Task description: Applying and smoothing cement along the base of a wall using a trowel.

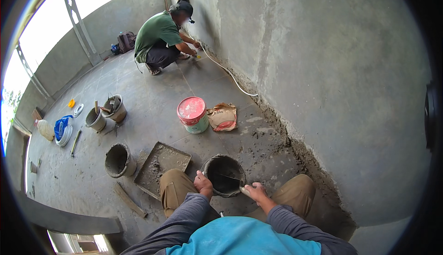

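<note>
Between my knees stands a mortar-crusted bucket [217,160], its inside dark and wet-looking. My left hand [203,185] grips the bucket's rim on the left side, fingers closed. At the right side of the rim, my right hand [258,193] is closed round the handle of what looks like a trowel [233,178]. The trowel's thin blade reaches into the bucket; its tip is hard to make out. Left of my knee lies a shallow tray [173,154] smeared with grey mortar. Beyond it sits another mortar-coated bucket [121,160].
A paint pail [193,115] with a red lid stands ahead beside a torn paper bag [223,117]. Two tool buckets [96,119], a hammer [75,143] and coiled cable [64,135] lie left. A wooden strip [130,200] is nearby. A person [159,42] squats by the wall [323,70].
</note>
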A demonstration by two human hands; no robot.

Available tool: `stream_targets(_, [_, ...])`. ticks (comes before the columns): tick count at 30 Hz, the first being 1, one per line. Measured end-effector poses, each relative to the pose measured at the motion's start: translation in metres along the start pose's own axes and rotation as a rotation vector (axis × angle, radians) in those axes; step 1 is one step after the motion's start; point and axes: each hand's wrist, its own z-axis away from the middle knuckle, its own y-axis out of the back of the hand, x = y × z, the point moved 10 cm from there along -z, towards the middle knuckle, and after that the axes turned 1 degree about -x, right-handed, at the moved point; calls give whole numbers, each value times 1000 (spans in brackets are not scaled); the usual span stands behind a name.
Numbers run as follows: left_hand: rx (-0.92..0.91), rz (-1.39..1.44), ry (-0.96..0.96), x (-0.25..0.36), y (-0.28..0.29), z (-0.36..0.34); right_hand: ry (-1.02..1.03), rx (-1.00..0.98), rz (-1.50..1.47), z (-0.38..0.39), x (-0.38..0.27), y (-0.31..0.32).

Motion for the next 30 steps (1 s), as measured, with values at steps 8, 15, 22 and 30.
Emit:
stream_targets(8, [0, 3, 24, -5, 3, -3, 28, 36, 41, -2, -2, -3])
stream_targets(15, [-8, 10, 0, 1, 0, -4, 48, 18, 9, -11, -2, -4])
stream_targets(22, [-18, -4, 16, 4, 1, -2, 47, 22, -10, -11, 0, -4])
stream_targets(30, [-48, 21, 32, 1, -3, -1, 19, 0, 1, -2, -3, -3])
